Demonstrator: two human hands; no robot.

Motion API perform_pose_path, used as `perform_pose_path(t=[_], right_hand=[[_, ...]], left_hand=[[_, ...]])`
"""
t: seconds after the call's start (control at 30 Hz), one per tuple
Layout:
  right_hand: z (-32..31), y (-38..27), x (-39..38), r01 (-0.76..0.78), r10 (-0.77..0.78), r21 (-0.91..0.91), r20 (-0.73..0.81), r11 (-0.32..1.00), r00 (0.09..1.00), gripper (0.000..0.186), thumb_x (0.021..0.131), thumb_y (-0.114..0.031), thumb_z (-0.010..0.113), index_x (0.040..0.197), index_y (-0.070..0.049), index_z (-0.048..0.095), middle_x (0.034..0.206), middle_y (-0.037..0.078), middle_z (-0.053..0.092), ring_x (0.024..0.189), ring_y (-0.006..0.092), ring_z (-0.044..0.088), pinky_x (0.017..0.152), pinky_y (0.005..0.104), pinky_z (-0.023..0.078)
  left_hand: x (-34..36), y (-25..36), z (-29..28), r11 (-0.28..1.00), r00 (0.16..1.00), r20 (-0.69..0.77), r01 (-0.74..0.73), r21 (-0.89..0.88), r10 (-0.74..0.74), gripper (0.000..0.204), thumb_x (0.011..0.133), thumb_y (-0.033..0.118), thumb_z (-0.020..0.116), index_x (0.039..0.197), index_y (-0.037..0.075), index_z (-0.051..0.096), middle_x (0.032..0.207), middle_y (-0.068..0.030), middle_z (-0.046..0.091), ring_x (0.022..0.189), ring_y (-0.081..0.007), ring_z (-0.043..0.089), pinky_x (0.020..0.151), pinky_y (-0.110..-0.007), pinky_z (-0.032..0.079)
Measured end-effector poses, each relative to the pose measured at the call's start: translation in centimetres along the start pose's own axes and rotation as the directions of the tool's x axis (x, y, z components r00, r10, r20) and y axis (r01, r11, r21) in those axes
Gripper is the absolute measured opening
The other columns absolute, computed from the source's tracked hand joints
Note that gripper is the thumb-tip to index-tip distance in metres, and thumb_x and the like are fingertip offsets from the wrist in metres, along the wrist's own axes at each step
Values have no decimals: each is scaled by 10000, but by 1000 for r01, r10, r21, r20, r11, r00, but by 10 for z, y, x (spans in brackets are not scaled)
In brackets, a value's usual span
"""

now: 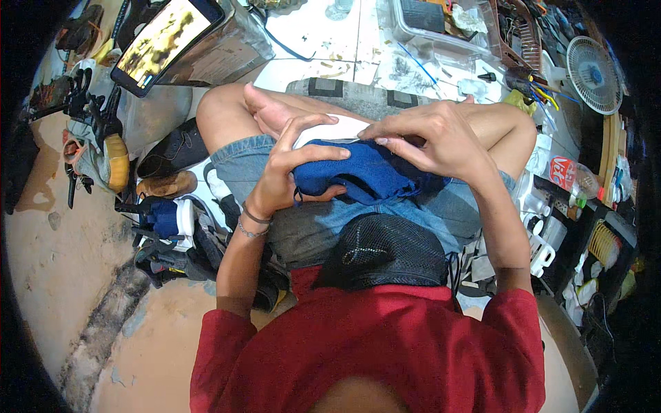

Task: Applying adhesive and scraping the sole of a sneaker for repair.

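Above my lap is a blue fabric shoe (351, 172) with a white sole (330, 129), lying on its side with the sole away from me. My left hand (292, 162) is wrapped round one end, fingers over the sole and the blue upper, thumb below. My right hand (434, 141) is closed at the other end, its thumb and fingertips pressed at the seam where sole meets upper. Whether a small tool or thread is between those fingertips cannot be made out. In my lap, nearer my body, rests a black mesh item (385, 251).
A lit phone (167, 43) leans on a box (220, 51) at the far left. Several shoes, among them a dark one (172, 150), and clamps (86, 96) lie at left. Far right are a clear plastic bin (441, 38), a small fan (593, 74) and a plastic bottle (578, 179).
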State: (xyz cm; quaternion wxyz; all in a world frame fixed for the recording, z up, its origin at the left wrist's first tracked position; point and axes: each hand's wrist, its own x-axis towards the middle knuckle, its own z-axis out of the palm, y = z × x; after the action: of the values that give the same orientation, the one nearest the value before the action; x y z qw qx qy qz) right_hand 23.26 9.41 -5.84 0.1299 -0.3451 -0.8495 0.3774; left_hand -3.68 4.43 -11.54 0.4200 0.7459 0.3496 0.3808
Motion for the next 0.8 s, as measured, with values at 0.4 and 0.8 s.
perform_pose_path(t=[0.4, 0.8], right_hand=[[-13, 0, 0, -13, 15, 42, -49, 999, 999, 174, 850, -153, 674, 1003, -122, 751, 831, 111, 729, 715, 299, 698, 676, 373, 550], [-11, -21, 9, -53, 60, 96, -69, 994, 996, 156, 827, -78, 696, 960, -100, 776, 825, 103, 744, 627, 218, 710, 584, 301, 552]], left_hand=[[3, 7, -12, 999, 1000, 5, 23, 27, -24, 487, 632, 234, 905, 1092, 191, 753, 1290, -165, 579, 1214, -346, 549, 1049, -455, 421], [-8, 6, -4, 999, 998, 45, -36, -40, 38, 491, 724, 286, 847, 1176, 170, 695, 1399, -163, 479, 1318, -385, 440, 1120, -499, 325]])
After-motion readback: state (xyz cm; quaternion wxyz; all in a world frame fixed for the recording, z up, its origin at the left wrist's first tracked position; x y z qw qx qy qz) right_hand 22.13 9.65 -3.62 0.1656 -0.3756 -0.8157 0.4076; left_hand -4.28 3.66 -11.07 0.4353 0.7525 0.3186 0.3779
